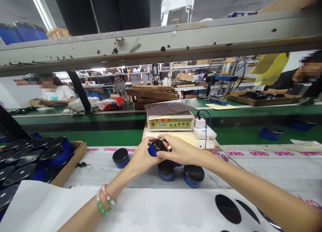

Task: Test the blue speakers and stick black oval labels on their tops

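Near the middle, my left hand [144, 155] is wrapped round a blue jar with a black top [153, 150]. My right hand [176, 149] grips the same jar from the other side, its fingers at the black top. Just below my hands stand a blue jar with a black lid [166, 171] and, right of it, another such jar [193, 175]. A further black-lidded jar [120, 157] stands left of my left hand. Part of one more jar is hidden behind my right hand.
At the left is a cardboard box [72, 161] of black-lidded blue jars. A white sheet [141, 212] with black discs [227, 209] lies in front. Behind my hands sits a control box [171, 122]. A shelf [151, 44] crosses overhead. Two people sit across the green conveyor [113, 136].
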A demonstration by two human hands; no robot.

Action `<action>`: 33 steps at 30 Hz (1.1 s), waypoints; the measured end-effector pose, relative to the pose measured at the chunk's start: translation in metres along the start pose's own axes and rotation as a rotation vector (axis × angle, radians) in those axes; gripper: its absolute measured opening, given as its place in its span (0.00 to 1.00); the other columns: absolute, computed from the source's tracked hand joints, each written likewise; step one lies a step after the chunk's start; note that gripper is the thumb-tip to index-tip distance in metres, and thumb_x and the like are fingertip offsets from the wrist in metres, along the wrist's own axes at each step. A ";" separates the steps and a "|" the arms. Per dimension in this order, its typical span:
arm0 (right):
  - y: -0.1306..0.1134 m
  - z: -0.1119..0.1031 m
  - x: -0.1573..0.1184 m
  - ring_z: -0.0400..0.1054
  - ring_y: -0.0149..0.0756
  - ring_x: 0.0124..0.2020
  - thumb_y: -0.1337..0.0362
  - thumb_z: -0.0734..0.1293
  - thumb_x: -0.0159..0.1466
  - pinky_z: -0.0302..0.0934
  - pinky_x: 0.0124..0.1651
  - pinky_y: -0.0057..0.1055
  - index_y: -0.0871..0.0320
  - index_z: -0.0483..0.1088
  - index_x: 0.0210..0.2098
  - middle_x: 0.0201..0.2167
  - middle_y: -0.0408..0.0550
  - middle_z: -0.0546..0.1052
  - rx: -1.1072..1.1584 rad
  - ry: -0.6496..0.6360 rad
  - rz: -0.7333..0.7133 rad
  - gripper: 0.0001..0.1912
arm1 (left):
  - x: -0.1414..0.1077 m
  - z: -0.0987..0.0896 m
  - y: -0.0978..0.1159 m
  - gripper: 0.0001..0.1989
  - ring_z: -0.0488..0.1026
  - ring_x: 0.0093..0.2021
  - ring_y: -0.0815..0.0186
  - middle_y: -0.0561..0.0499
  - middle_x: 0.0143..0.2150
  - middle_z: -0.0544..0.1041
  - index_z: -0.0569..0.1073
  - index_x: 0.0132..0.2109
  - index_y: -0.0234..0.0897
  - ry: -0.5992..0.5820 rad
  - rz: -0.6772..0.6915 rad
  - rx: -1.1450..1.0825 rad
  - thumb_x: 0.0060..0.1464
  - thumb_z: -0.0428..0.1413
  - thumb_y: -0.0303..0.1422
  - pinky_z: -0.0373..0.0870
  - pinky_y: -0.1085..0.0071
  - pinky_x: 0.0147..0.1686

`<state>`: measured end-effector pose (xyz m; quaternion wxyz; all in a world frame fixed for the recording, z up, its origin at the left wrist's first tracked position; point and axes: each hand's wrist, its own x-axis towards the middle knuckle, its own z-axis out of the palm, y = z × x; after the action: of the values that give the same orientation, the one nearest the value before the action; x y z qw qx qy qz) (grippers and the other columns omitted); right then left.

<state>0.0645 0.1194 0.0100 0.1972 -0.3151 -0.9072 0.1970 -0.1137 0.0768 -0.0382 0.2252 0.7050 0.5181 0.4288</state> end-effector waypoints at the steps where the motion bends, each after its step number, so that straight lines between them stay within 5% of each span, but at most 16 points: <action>1: -0.003 0.001 0.001 0.59 0.32 0.28 0.59 0.64 0.58 0.52 0.29 0.27 0.56 0.58 0.30 0.27 0.41 0.67 0.018 0.024 0.001 0.10 | -0.002 0.000 0.007 0.25 0.71 0.47 0.58 0.48 0.47 0.73 0.65 0.48 0.39 0.004 0.010 0.005 0.43 0.64 0.32 0.67 0.62 0.47; 7: -0.022 0.018 -0.002 0.55 0.29 0.25 0.61 0.63 0.58 0.49 0.26 0.26 0.54 0.49 0.25 0.24 0.37 0.63 0.082 0.143 0.038 0.15 | -0.015 0.001 0.024 0.23 0.72 0.45 0.59 0.49 0.46 0.72 0.65 0.47 0.38 0.047 0.028 0.092 0.43 0.62 0.31 0.68 0.63 0.44; 12: -0.019 0.009 -0.010 0.61 0.30 0.28 0.52 0.64 0.59 0.56 0.30 0.26 0.55 0.58 0.29 0.27 0.39 0.68 0.034 0.218 0.141 0.14 | -0.025 -0.002 0.018 0.25 0.70 0.48 0.58 0.47 0.48 0.69 0.62 0.51 0.38 0.030 0.046 0.165 0.46 0.60 0.33 0.67 0.61 0.47; 15: 0.024 -0.035 -0.037 0.65 0.35 0.39 0.50 0.57 0.66 0.60 0.42 0.31 0.58 0.63 0.40 0.39 0.47 0.71 -0.104 0.453 0.445 0.17 | -0.032 -0.013 0.001 0.29 0.68 0.51 0.52 0.40 0.53 0.66 0.56 0.56 0.35 0.043 0.029 0.246 0.49 0.55 0.36 0.64 0.53 0.50; 19: 0.099 -0.098 -0.122 0.56 0.49 0.57 0.57 0.63 0.64 0.51 0.56 0.52 0.61 0.63 0.51 0.56 0.55 0.63 -0.352 0.795 1.044 0.19 | -0.040 -0.028 -0.043 0.20 0.67 0.54 0.44 0.40 0.46 0.74 0.66 0.46 0.36 0.085 0.159 0.795 0.48 0.53 0.41 0.48 0.45 0.59; 24: 0.148 -0.109 -0.212 0.62 0.46 0.54 0.61 0.65 0.65 0.59 0.53 0.50 0.58 0.63 0.55 0.58 0.53 0.63 -0.325 0.905 1.494 0.20 | -0.047 -0.036 -0.081 0.16 0.66 0.56 0.44 0.42 0.45 0.75 0.65 0.47 0.38 0.124 0.183 0.988 0.54 0.47 0.42 0.52 0.44 0.58; 26: 0.152 -0.108 -0.225 0.64 0.44 0.51 0.60 0.64 0.65 0.61 0.51 0.48 0.58 0.63 0.54 0.55 0.52 0.66 -0.263 0.880 1.503 0.19 | -0.046 -0.035 -0.074 0.18 0.64 0.56 0.41 0.39 0.47 0.73 0.66 0.48 0.35 0.157 0.149 0.976 0.55 0.46 0.41 0.53 0.41 0.56; 29: 0.141 -0.112 -0.223 0.66 0.43 0.50 0.60 0.65 0.64 0.61 0.50 0.46 0.60 0.66 0.51 0.52 0.53 0.69 -0.158 0.777 1.313 0.17 | -0.039 -0.025 -0.035 0.21 0.61 0.58 0.41 0.37 0.52 0.70 0.67 0.51 0.34 0.186 0.135 0.735 0.55 0.47 0.42 0.55 0.41 0.55; 31: 0.121 -0.113 -0.208 0.65 0.44 0.51 0.61 0.67 0.61 0.61 0.51 0.42 0.60 0.66 0.48 0.51 0.53 0.70 -0.069 0.674 1.076 0.16 | -0.035 -0.011 0.005 0.18 0.62 0.59 0.50 0.42 0.56 0.67 0.67 0.51 0.40 0.079 0.144 0.360 0.57 0.48 0.43 0.57 0.49 0.57; 33: 0.090 -0.108 -0.187 0.64 0.44 0.53 0.59 0.68 0.59 0.62 0.50 0.36 0.56 0.65 0.45 0.54 0.52 0.69 0.036 0.558 0.805 0.16 | -0.031 0.008 0.048 0.18 0.67 0.55 0.56 0.46 0.57 0.67 0.68 0.52 0.45 -0.108 -0.004 -0.070 0.60 0.46 0.45 0.62 0.55 0.56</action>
<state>0.2963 0.0885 0.0138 0.3465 -0.6783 -0.6222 0.1812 -0.0842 0.0321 -0.0176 0.2782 0.7177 0.4913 0.4076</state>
